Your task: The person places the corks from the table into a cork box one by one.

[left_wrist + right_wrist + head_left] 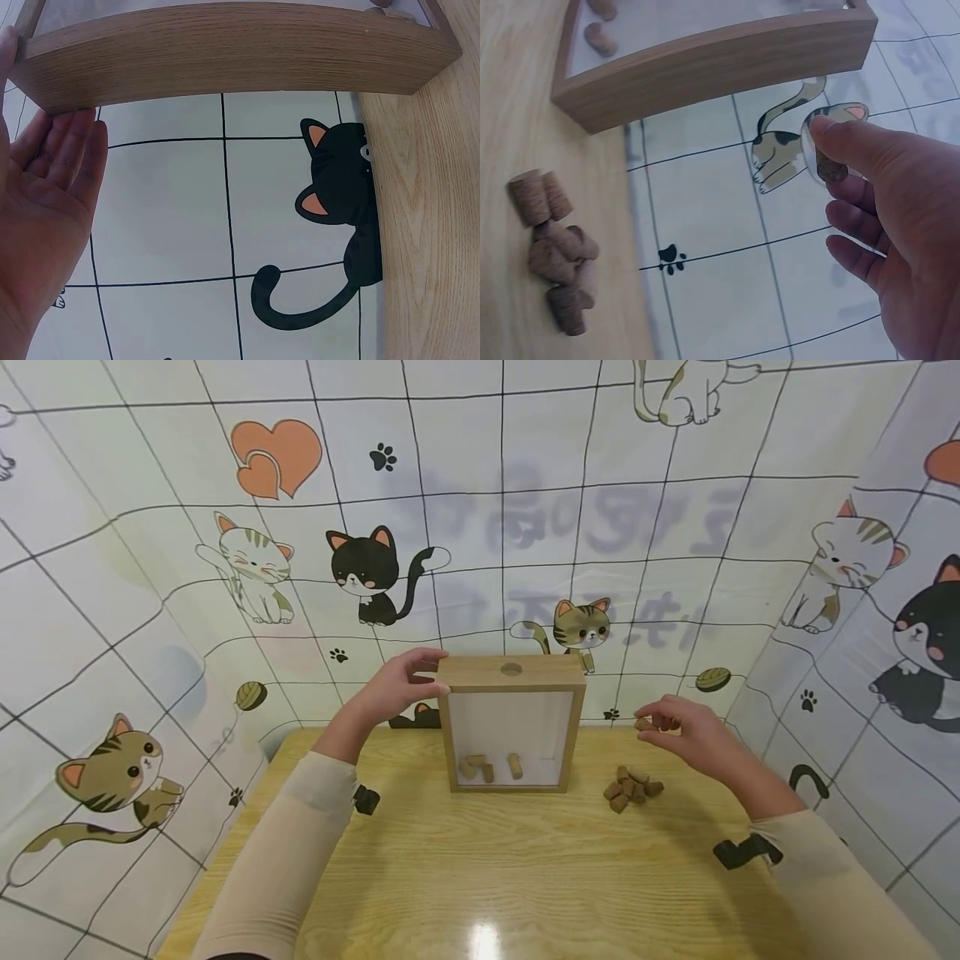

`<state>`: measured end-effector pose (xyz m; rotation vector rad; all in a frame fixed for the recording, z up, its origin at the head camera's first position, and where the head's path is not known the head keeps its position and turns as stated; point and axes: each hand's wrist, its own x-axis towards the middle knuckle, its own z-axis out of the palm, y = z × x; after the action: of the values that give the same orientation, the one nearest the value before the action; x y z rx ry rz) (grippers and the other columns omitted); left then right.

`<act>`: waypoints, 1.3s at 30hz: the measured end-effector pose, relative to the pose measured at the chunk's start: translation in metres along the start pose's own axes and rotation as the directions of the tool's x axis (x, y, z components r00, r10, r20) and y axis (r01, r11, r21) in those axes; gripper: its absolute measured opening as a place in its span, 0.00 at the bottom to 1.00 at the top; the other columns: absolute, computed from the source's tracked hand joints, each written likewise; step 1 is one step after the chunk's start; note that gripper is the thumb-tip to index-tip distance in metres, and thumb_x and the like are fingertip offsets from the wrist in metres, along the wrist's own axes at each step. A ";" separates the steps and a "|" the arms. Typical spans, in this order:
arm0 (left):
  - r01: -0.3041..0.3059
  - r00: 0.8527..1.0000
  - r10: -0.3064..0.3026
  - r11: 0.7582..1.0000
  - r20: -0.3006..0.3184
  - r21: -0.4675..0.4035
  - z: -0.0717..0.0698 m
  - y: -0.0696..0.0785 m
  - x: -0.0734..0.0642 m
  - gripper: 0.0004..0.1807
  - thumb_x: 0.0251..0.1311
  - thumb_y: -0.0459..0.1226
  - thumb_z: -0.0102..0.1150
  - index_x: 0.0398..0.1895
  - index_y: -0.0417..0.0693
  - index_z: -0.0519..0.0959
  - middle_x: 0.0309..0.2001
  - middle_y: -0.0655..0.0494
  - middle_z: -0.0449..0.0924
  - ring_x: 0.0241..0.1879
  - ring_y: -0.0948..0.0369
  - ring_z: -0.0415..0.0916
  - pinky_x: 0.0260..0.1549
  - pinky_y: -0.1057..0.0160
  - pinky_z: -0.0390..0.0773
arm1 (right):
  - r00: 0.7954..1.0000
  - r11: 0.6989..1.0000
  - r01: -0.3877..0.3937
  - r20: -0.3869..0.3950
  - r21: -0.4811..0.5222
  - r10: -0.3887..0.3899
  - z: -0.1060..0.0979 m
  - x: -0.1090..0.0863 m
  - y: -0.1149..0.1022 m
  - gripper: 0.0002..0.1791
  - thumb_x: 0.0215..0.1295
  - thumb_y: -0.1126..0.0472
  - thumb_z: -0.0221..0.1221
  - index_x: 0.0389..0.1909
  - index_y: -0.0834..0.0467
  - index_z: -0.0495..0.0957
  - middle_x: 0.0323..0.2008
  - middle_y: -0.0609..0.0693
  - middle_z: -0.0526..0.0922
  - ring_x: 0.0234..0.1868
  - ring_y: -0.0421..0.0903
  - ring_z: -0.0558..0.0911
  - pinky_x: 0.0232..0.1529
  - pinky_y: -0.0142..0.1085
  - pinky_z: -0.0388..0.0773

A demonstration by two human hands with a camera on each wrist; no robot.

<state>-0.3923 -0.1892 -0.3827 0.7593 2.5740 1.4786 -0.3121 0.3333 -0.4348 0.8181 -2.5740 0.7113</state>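
Observation:
A shallow wooden box (472, 672) stands upright on the table, with a round hole (512, 669) in its top and a see-through front. Several corks (514, 766) lie at the bottom inside it. My left hand (397, 683) grips the box's upper left corner, thumb at the front edge and fingers behind. To the right of the box, my right hand (693, 739) is raised above the table and pinches one cork (830, 169) between thumb and index finger. Below that hand is a small pile of corks (633, 789), seen also in the right wrist view.
The wood-grain table (480, 860) meets a white cloth wall (465, 527) printed with grid lines and cartoon cats, close behind the box. The same cloth rises at both sides. Black straps (747, 852) hang at the wrists.

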 end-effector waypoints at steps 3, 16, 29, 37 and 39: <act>-0.001 1.000 0.001 1.000 -0.005 0.002 0.000 -0.001 0.000 0.38 0.71 0.46 0.77 0.81 0.54 0.73 0.76 0.47 0.72 0.77 0.43 0.70 0.68 0.39 0.79 | 1.000 1.000 0.012 -0.013 -0.007 -0.012 -0.007 0.011 -0.006 0.16 0.70 0.66 0.75 0.57 0.57 0.88 0.36 0.40 0.79 0.37 0.38 0.77 0.39 0.38 0.80; 0.002 1.000 -0.002 1.000 0.001 -0.006 0.000 0.000 0.001 0.38 0.71 0.47 0.77 0.80 0.55 0.73 0.76 0.49 0.73 0.77 0.47 0.70 0.69 0.39 0.78 | 0.996 0.998 0.047 -0.083 0.030 -0.044 -0.032 0.044 -0.029 0.16 0.70 0.68 0.75 0.56 0.57 0.88 0.37 0.43 0.82 0.38 0.38 0.79 0.40 0.30 0.76; 0.013 1.000 -0.013 1.000 -0.004 -0.002 0.001 -0.001 -0.001 0.38 0.71 0.48 0.77 0.81 0.57 0.73 0.76 0.50 0.73 0.77 0.48 0.70 0.67 0.39 0.79 | 0.995 0.994 -0.039 -0.083 0.103 0.048 -0.041 0.065 -0.043 0.14 0.77 0.62 0.71 0.60 0.53 0.87 0.38 0.46 0.82 0.40 0.42 0.80 0.40 0.31 0.75; 0.012 1.000 -0.012 1.000 -0.001 -0.005 0.001 -0.002 -0.002 0.38 0.71 0.49 0.77 0.81 0.58 0.73 0.76 0.51 0.73 0.76 0.47 0.71 0.67 0.39 0.80 | 0.997 0.993 -0.044 -0.066 0.113 0.051 -0.043 0.086 -0.055 0.14 0.76 0.62 0.72 0.59 0.53 0.88 0.38 0.46 0.81 0.41 0.44 0.80 0.42 0.33 0.75; 0.009 1.000 -0.009 1.000 0.000 -0.008 0.001 -0.002 -0.001 0.38 0.71 0.49 0.77 0.81 0.58 0.73 0.76 0.51 0.73 0.76 0.47 0.71 0.66 0.39 0.80 | 0.998 0.993 -0.015 -0.059 0.119 0.022 -0.043 0.094 -0.059 0.14 0.76 0.62 0.72 0.59 0.54 0.88 0.38 0.46 0.81 0.41 0.44 0.80 0.43 0.33 0.76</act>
<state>-0.3917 -0.1898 -0.3845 0.7465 2.5660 1.4855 -0.3414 0.2746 -0.3360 0.7966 -2.5089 0.8875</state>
